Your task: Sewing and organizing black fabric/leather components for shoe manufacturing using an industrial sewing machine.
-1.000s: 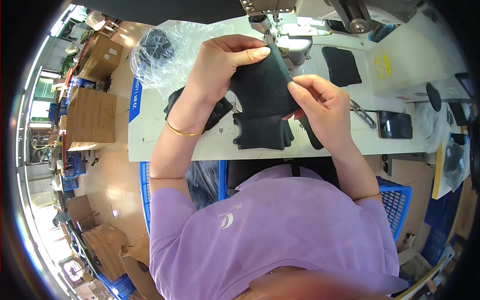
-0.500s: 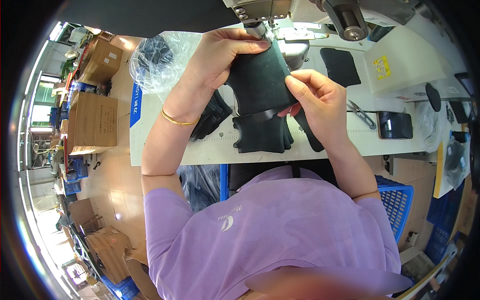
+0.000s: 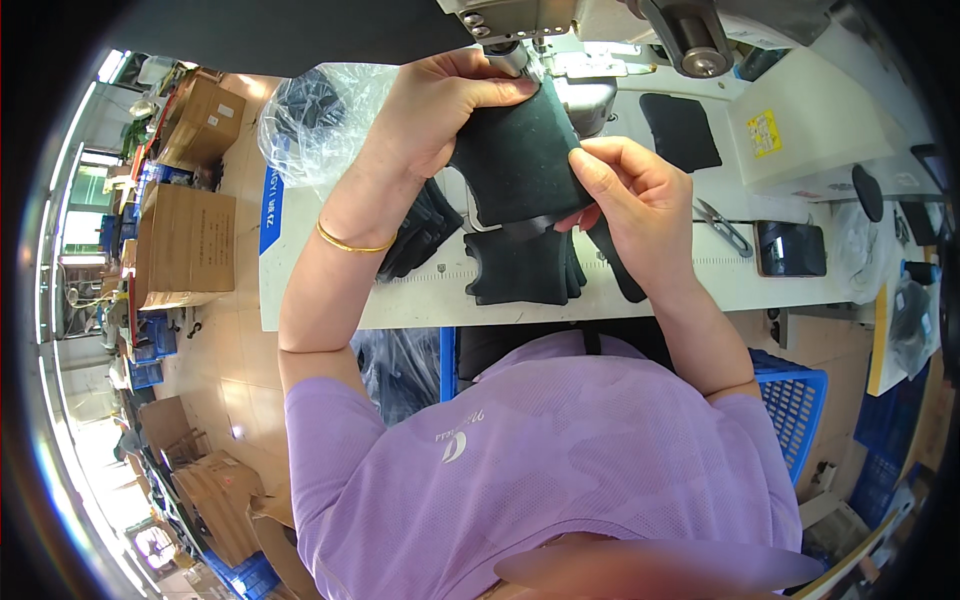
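A black fabric piece [image 3: 520, 160] with a curved cut-out on its left side hangs between my two hands, its upper edge at the foot of the sewing machine [image 3: 510, 58]. My left hand [image 3: 435, 110] grips the upper left corner, thumb on top, close beside the needle area. Lower down, my right hand [image 3: 635, 190] pinches the right edge between thumb and fingers. Beneath the held piece lies a stack of similar black pieces [image 3: 520, 272]. More folded black pieces [image 3: 422, 235] rest under my left forearm. The needle itself is hard to make out.
At the right of the white table [image 3: 400, 305] are a black fabric piece [image 3: 680, 133], scissors [image 3: 722, 228] and a dark phone-like device [image 3: 790, 249]. A clear plastic bag [image 3: 330, 125] sits at the left. A blue basket [image 3: 795, 405] stands by my right side; cardboard boxes [image 3: 187, 245] are farther left.
My left hand and forearm have shifted very slightly left, with the fabric's lower left edge moving a little. My right hand stays nearly still, its pinch unchanged.
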